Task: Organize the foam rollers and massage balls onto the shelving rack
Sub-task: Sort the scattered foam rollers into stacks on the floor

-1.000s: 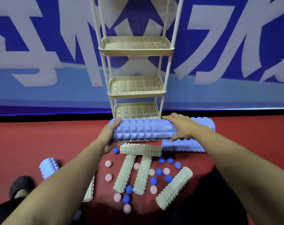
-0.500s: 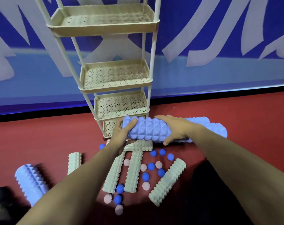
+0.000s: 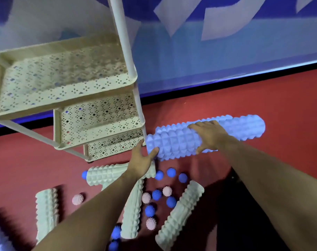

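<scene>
- Right of the shelving rack (image 3: pixel 136 79), the left hand (image 3: pixel 142 161) cups the near end of the long blue foam roller (image 3: pixel 177 140) and the right hand (image 3: pixel 209 135) grasps its middle.
- Since a second ago the roller has risen off the floor beside the rack's lower trays.
- Cream rollers (image 3: pixel 179 214) and massage balls (image 3: pixel 156 194) lie below the rack, unsorted; shelving has barely begun.

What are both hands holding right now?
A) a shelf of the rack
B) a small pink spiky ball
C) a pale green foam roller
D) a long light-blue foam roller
D: the left hand cups one end of the long light-blue foam roller and the right hand lies over its middle.
</scene>
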`<action>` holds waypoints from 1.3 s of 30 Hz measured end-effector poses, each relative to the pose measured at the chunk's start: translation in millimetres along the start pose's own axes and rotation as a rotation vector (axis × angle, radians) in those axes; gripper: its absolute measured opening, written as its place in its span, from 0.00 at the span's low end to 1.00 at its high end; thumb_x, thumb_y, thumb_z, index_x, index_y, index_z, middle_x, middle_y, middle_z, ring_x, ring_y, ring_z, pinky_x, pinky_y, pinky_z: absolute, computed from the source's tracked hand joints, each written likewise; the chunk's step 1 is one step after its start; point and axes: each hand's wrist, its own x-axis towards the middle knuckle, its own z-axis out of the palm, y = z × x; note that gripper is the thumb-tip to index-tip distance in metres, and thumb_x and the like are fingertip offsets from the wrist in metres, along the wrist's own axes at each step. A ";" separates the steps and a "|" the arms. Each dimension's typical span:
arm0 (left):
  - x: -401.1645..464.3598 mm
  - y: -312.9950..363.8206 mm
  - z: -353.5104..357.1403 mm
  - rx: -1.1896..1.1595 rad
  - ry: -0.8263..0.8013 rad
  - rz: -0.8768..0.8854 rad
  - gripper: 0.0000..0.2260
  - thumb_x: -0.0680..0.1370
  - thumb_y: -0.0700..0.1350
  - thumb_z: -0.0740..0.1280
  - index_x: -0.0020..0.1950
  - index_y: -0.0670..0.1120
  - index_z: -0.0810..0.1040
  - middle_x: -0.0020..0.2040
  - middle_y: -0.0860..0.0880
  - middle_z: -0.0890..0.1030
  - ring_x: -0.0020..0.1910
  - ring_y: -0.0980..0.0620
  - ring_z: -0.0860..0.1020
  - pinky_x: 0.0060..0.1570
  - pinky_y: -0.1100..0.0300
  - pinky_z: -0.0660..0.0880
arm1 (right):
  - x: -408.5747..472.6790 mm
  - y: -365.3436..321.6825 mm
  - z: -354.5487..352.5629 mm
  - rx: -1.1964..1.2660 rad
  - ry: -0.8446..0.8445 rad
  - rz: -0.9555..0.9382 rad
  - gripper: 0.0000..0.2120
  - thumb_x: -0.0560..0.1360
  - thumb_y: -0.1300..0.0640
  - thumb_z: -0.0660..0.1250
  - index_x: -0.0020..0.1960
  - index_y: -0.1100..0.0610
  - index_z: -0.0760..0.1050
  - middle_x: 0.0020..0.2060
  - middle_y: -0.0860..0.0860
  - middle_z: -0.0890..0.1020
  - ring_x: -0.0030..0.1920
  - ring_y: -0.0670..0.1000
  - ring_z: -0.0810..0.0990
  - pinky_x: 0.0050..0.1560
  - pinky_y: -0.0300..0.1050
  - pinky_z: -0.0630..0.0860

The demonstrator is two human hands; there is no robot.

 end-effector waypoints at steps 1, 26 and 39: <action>11.8 -10.0 6.3 0.083 -0.012 -0.026 0.29 0.72 0.67 0.71 0.69 0.57 0.72 0.64 0.54 0.78 0.64 0.61 0.75 0.68 0.54 0.72 | 10.9 7.1 8.0 -0.019 -0.002 0.012 0.52 0.57 0.34 0.78 0.75 0.45 0.61 0.70 0.44 0.72 0.69 0.51 0.71 0.66 0.52 0.62; 32.0 -7.5 20.2 0.625 -0.046 0.108 0.31 0.80 0.62 0.60 0.78 0.47 0.61 0.74 0.45 0.67 0.72 0.43 0.68 0.73 0.52 0.64 | 38.9 -18.9 61.4 0.167 0.196 0.031 0.38 0.77 0.40 0.67 0.81 0.51 0.56 0.79 0.51 0.62 0.78 0.54 0.59 0.78 0.51 0.50; -163.7 -11.0 -141.8 0.950 0.176 0.217 0.35 0.79 0.69 0.50 0.81 0.52 0.55 0.79 0.48 0.61 0.75 0.44 0.64 0.72 0.46 0.64 | -87.3 -246.3 -40.4 0.165 0.393 -0.177 0.35 0.76 0.33 0.52 0.78 0.49 0.63 0.74 0.52 0.70 0.74 0.55 0.67 0.75 0.56 0.59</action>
